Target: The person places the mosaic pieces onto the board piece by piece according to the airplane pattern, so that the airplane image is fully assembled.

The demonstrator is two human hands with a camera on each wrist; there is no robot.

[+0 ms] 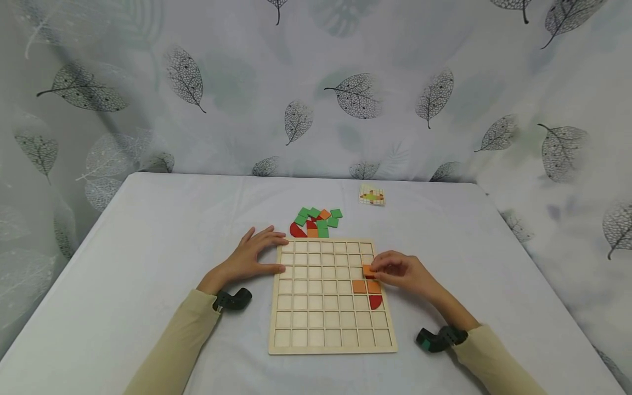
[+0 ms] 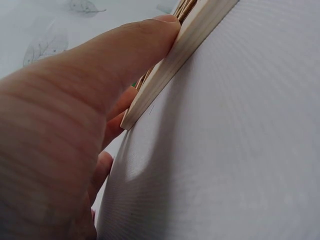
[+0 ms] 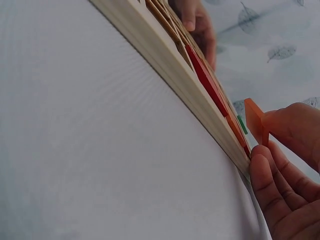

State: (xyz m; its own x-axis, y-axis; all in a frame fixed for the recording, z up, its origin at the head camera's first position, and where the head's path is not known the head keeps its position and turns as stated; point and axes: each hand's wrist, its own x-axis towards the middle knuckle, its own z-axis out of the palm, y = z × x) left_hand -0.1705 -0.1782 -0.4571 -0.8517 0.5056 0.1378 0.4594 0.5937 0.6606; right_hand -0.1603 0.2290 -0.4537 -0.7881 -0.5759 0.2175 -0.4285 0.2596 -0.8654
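Observation:
A light wooden grid board (image 1: pixel 333 350) lies on the white table. My left hand (image 1: pixel 254 255) rests at its upper left edge, thumb and fingers spread and fingertips on the rim. At the right edge, my right hand (image 1: pixel 407 271) pinches an orange square tile (image 3: pixel 254 119) between thumb and fingers; the tile stands tilted close over the board in the right wrist view. Just below it, two orange tiles (image 1: pixel 359 287) sit side by side in cells. A red rounded piece (image 1: pixel 376 302) fills part of the cell under the right one. Some red shows beneath the held tile, mostly hidden.
Beyond the board's far edge lies a loose pile of green tiles (image 1: pixel 322 224), orange tiles and red rounded pieces (image 1: pixel 297 230). A small pattern card (image 1: pixel 372 195) lies near the table's back edge. Leaf-patterned cloth (image 1: pixel 237 109) hangs behind. Each wrist wears a dark camera mount (image 1: pixel 436 339).

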